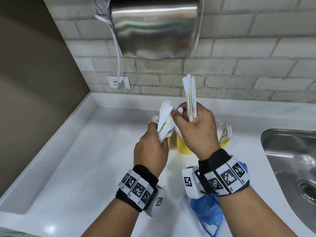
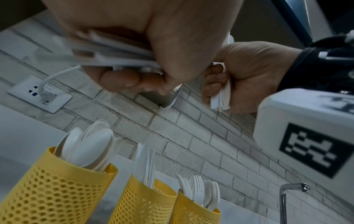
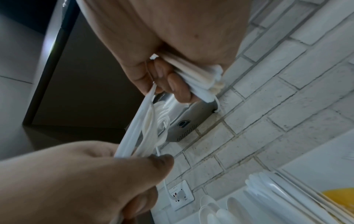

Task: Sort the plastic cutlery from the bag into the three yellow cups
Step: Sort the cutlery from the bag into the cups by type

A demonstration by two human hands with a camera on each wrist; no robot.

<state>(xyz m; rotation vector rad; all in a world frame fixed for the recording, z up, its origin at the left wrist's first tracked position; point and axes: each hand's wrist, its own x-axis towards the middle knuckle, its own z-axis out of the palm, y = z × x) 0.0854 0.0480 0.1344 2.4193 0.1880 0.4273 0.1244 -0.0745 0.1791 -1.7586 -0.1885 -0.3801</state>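
Both hands are raised over the white counter [image 1: 85, 159]. My left hand [image 1: 158, 134] grips a slanted bundle of white plastic cutlery [image 1: 165, 119] with fork tines at its top. An upright bundle of handles [image 1: 189, 94] is held in my right hand [image 1: 185, 115], whose thumb and forefinger pinch one piece of the left bundle. Below stand three yellow mesh cups: one with spoons [image 2: 57, 189], one with knives [image 2: 141, 200], one with forks [image 2: 193, 212]. In the head view the hands hide most of the cups; the fork cup [image 1: 225, 141] shows at the right. The blue bag [image 1: 206, 212] lies under my right forearm.
A steel sink [image 1: 290, 159] is set into the counter at the right, with a tap [image 2: 283, 201] by it. A steel hand dryer [image 1: 153, 26] hangs on the brick wall above, its cable running to a socket [image 1: 118, 82]. A brown wall bounds the left side.
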